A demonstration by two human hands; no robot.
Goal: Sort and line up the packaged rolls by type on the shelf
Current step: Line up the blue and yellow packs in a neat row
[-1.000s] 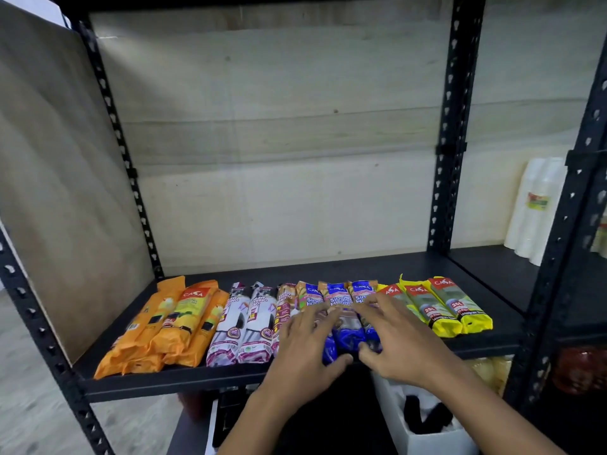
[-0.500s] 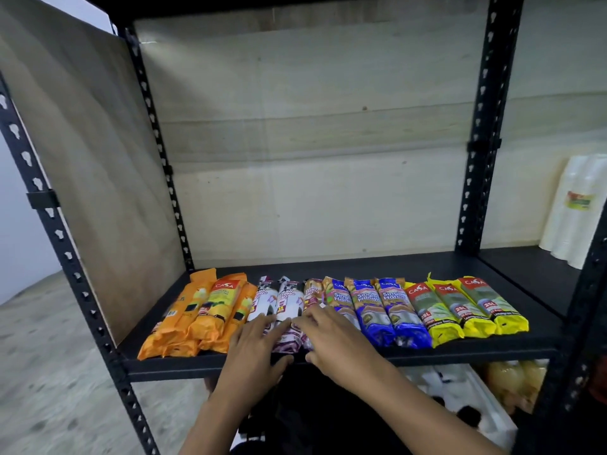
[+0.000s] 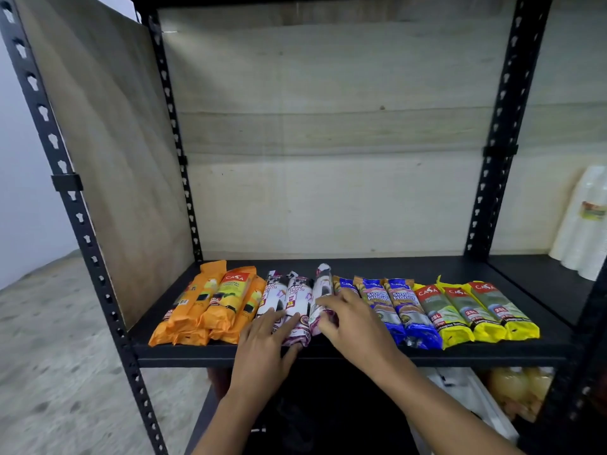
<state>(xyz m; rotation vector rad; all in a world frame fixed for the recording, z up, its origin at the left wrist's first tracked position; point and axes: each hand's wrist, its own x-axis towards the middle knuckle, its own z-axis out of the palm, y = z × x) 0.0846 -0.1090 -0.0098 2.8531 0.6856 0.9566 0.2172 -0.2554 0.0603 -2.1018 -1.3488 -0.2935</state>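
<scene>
Glossy plastic film wraps every roll on the black metal shelf (image 3: pixel 361 353), and the rolls lie side by side along its front edge, sorted by colour. Taking the white-and-purple rolls (image 3: pixel 297 300) as the landmark: the orange rolls (image 3: pixel 213 307) lie directly to their left, partly stacked; the blue rolls (image 3: pixel 394 310) lie directly to their right; the yellow rolls (image 3: pixel 476 313) follow beyond the blue. One white roll (image 3: pixel 323 290), the rightmost of its group, sits slightly skewed, with its far end further back than its neighbours.

The left hand (image 3: pixel 262 349) rests flat on the near ends of the white-and-purple rolls, fingers (image 3: pixel 272 318) spread and closed on nothing. The right hand (image 3: pixel 354 326) covers the skewed roll, its fingers (image 3: pixel 323 303) curled over the roll's near half; whether they clamp it or only press is unclear.

Judged by shape and wrapping, each package is a light, soft cylinder that yields under pressure, with crimped, flattened ends. The film looks slippery, so rolls would likely slide or turn readily on the smooth shelf. A hold around the mid-body, or a flat push against the near end, seems best suited to squaring the row.
</scene>
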